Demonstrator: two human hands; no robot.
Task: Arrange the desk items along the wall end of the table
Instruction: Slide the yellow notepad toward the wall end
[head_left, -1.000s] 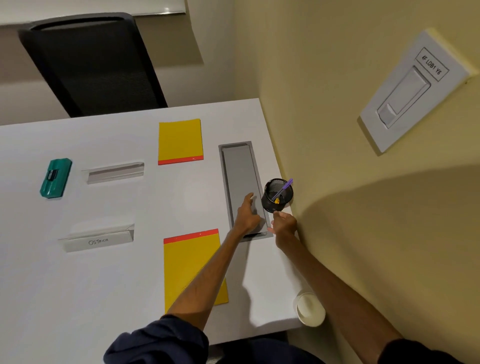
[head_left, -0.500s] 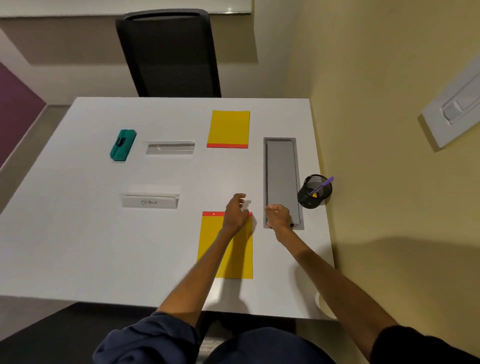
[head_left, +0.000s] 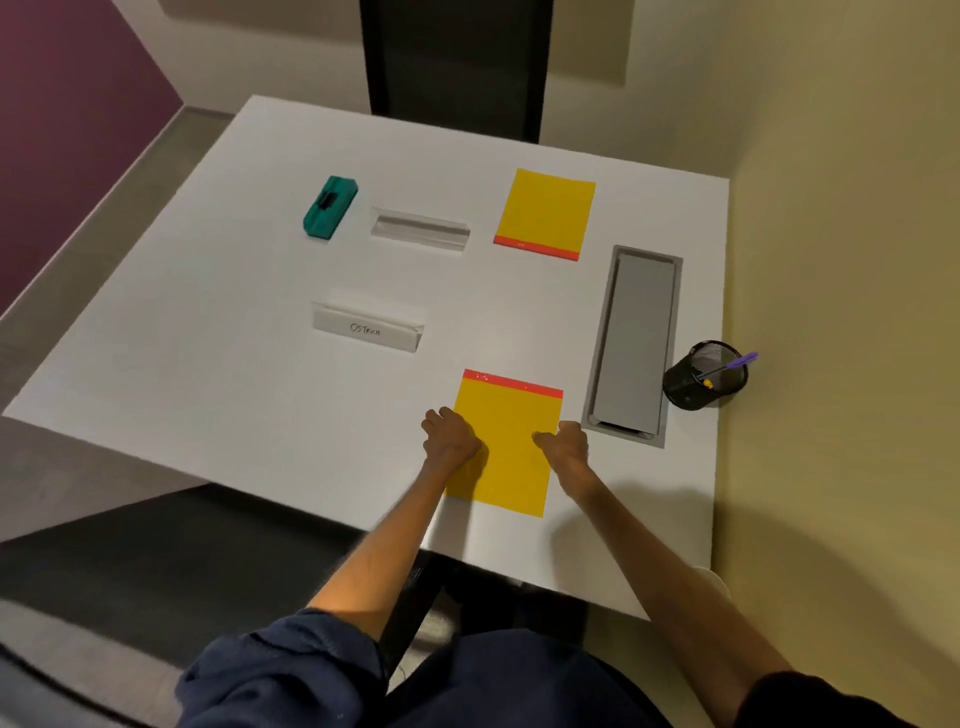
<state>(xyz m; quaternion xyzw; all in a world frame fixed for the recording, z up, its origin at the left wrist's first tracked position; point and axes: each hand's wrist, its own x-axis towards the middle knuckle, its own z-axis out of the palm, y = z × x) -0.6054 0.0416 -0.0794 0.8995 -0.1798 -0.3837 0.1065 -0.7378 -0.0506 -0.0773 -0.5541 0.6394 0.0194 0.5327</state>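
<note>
Curls the fingers (head_left: 439, 418) of the left hand (head_left: 451, 435) over the 9 o'clock edge of the near yellow pad (head_left: 506, 447), knuckles up, gripping that edge. Sets the right hand (head_left: 566, 441) on the pad's 3 o'clock edge, thumb laid across the yellow sheet toward 9 o'clock, other fingers bent down beside the edge, pinching it. Holds the pad flat on the white table (head_left: 208, 338), at about 5 o'clock of the tabletop, red binding strip turned to 12 o'clock. Finds the grey cable hatch (head_left: 636, 343) just beside the pad at its 2 o'clock, long axis running 12 to 6, near corner close to the right hand yet apart from it. Shows the black mesh pen cup (head_left: 696, 387) at 3 o'clock of the hatch, just beside the yellow wall (head_left: 831, 260), with a purple pen (head_left: 737, 362) leaning out toward 2 o'clock; cannot tell whether cup and wall touch. Places the far yellow pad (head_left: 545, 210) at 1 o'clock of the tabletop, red strip turned to 6 o'clock. Puts the clear name stand (head_left: 421, 228) near that pad's 9 o'clock side, and the green board eraser (head_left: 330, 208) near the stand's 9 o'clock end. Finds the white name card (head_left: 368, 327), handwriting on its face, at 10 o'clock of the near pad, well apart from both hands. Shows a black chair (head_left: 452, 62) beyond the table's 12 o'clock rim.
</note>
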